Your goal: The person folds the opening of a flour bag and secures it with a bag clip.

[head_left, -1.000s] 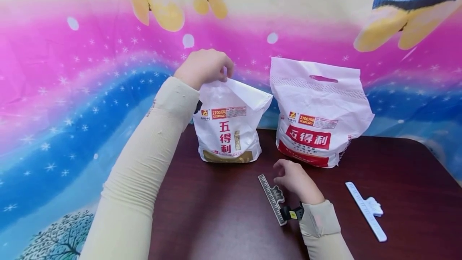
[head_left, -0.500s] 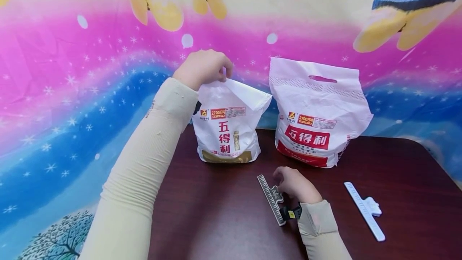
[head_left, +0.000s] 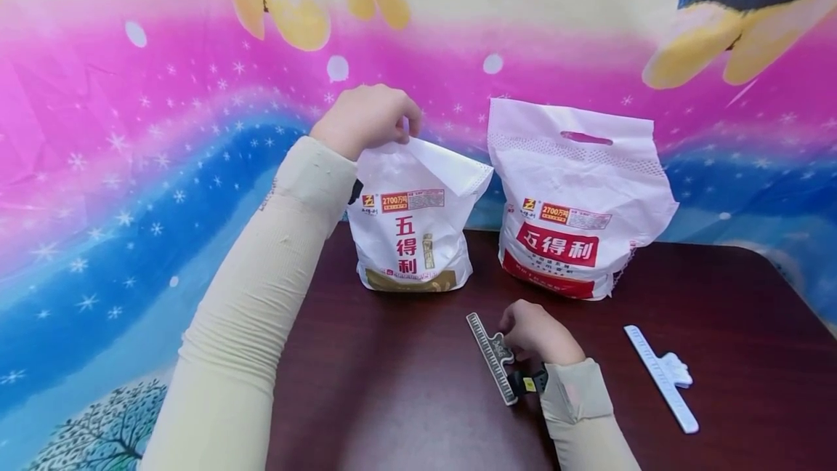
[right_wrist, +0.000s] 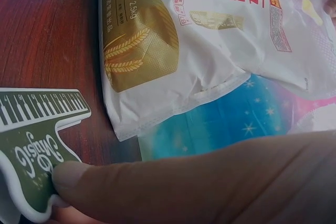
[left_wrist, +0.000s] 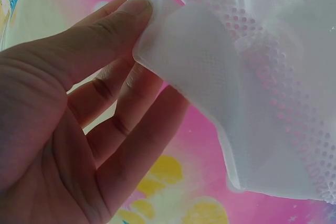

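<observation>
A white flour bag with red lettering and a gold base stands upright on the table. My left hand pinches its folded top edge; in the left wrist view the thumb lies over the white top band, with fingers behind it. Lower down, my right hand holds the handle of a dark-green and white clip with a piano-key pattern. In the right wrist view, the thumb presses on the clip's "Music" handle; a finger beneath is mostly hidden.
A second white flour bag with a red label and a cut-out handle stands to the right. A pale blue clip lies on the dark wooden table at right. Behind hangs a printed pink and blue backdrop.
My right hand has come down from just above the piano-key clip, and its thumb and finger have taken hold of the handle. The left hand stays at the bag's top.
</observation>
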A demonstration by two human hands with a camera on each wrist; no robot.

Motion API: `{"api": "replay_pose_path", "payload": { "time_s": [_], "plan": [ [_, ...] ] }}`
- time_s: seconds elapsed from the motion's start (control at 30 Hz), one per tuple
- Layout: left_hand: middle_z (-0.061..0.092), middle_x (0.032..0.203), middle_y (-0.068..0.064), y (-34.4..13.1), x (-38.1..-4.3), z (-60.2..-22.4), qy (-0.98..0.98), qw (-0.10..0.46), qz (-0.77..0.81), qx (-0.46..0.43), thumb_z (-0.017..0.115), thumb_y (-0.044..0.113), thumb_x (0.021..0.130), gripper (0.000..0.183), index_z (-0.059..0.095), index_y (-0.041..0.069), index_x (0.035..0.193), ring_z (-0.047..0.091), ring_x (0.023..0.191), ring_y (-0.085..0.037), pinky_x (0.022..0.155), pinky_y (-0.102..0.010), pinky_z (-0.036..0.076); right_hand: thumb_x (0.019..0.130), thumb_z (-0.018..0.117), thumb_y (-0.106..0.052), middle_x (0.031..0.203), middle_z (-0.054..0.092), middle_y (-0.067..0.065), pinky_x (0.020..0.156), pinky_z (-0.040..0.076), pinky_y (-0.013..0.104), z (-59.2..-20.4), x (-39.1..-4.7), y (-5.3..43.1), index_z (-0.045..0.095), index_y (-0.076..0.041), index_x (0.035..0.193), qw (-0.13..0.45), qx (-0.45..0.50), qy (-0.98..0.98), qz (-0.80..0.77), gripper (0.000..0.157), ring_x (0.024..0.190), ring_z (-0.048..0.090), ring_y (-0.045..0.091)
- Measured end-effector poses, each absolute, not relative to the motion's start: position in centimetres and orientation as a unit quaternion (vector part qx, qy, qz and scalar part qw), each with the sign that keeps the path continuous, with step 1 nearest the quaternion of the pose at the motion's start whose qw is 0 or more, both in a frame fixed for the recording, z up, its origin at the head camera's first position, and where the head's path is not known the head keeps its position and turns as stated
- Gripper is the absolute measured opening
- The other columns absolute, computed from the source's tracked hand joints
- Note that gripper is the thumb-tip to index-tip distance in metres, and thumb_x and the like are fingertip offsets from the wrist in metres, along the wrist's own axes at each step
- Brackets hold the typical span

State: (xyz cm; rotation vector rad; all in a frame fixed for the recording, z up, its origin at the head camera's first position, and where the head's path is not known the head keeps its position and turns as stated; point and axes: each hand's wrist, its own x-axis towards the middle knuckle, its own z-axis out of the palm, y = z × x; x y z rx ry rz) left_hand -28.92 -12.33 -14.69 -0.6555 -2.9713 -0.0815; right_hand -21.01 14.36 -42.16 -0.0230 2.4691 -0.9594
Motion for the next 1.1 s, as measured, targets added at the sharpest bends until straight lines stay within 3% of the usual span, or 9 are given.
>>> {"api": "replay_pose_path", "payload": {
  "time_s": [0.3, 0.7, 1.1],
  "plan": [
    [0.065, 0.115, -0.005, -12.7, -29.2, -14.8, -0.975, 0.049, -0.023, -0.215, 0.068, 0.014, 0.097, 0.018, 0.073, 0.020, 0.114, 0.057, 0.103, -0.025, 0.087, -0.044, 0.053, 0.084, 0.077, -0.005, 0.078, 0.064, 0.010, 0.063, 0.057, 0.037, -42.2, -21.1, 14.4, 0.069, -0.002, 0.089, 0.224, -0.023, 0.915, -0.335, 0.010, 0.070, 0.060, 0.025],
    [0.067, 0.116, -0.005, -12.6, -29.3, -14.9, -0.973, 0.051, -0.025, -0.222, 0.068, 0.014, 0.097, 0.017, 0.073, 0.019, 0.113, 0.058, 0.103, -0.024, 0.088, -0.043, 0.053, 0.086, 0.075, -0.008, 0.076, 0.062, 0.011, 0.062, 0.056, 0.035, -42.1, -20.7, 14.5, 0.066, -0.004, 0.084, 0.229, -0.030, 0.920, -0.318, 0.010, 0.069, 0.060, 0.024],
    [0.067, 0.118, -0.006, -12.6, -29.5, -15.0, -0.972, 0.050, -0.029, -0.228, 0.069, 0.014, 0.097, 0.022, 0.073, 0.017, 0.119, 0.058, 0.105, -0.024, 0.090, -0.045, 0.053, 0.086, 0.073, -0.006, 0.072, 0.061, 0.009, 0.060, 0.053, 0.034, -41.2, -20.6, 14.4, 0.066, -0.005, 0.080, 0.194, -0.057, 0.932, -0.301, 0.009, 0.066, 0.057, 0.022]
  ]
}}
